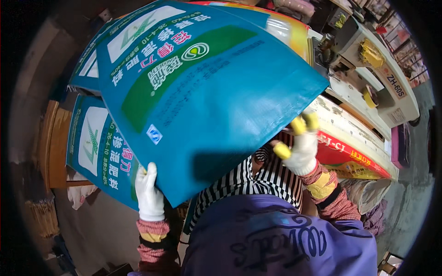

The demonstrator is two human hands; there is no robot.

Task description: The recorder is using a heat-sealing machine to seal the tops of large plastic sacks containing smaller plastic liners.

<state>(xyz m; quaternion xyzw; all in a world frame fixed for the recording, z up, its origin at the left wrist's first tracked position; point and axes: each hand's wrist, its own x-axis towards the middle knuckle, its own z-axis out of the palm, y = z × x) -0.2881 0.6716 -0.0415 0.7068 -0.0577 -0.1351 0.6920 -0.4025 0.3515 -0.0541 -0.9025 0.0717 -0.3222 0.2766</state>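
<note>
Left hand (149,195) fingers gripping lower edge of blue sack (207,92), frame centre; right hand (301,147) clamped on its right edge; sewing machine (368,73) upper right.

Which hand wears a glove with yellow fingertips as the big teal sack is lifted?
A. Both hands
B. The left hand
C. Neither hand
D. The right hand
D. The right hand, at the right edge of the teal sack, has yellow caps on its fingertips, while the left hand, gripping the sack's lower corner, wears a plain white glove.
</note>
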